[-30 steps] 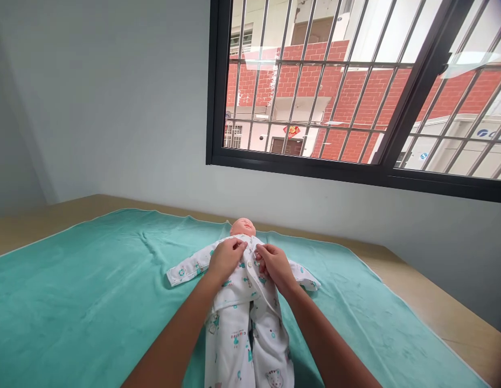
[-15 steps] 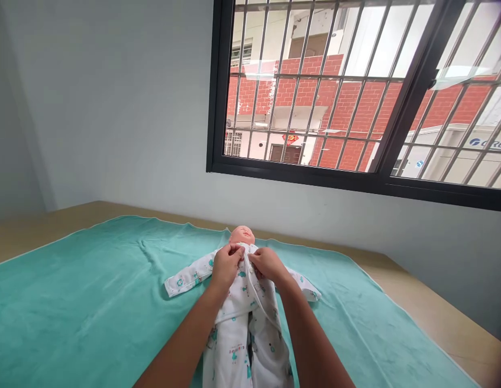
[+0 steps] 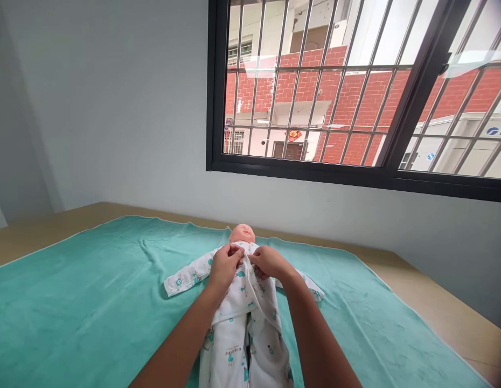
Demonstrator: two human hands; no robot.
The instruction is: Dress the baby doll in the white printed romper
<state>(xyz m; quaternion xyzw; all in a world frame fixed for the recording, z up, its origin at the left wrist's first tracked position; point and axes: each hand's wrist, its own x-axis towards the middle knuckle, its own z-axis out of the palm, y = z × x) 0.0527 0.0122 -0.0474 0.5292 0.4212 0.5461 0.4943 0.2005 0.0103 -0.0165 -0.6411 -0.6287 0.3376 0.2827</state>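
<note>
A baby doll lies on its back, its head toward the wall. It wears a white baby jacket with a green print, the sleeves spread out to both sides. White printed trousers cover its legs. My left hand pinches the jacket front near the neck. Just to the right, my right hand pinches the other front edge. Below my hands, the jacket's front edge hangs partly loose, and a button shows on it. The fingertips hide what lies between them.
A green blanket is spread under the doll on a wooden surface. Behind it rises a pale wall. A black-framed window with metal bars is set in the wall at the upper right.
My view has shifted slightly. Both hands keep their pinch on the jacket front, with the right wrist and forearm a little farther right.
</note>
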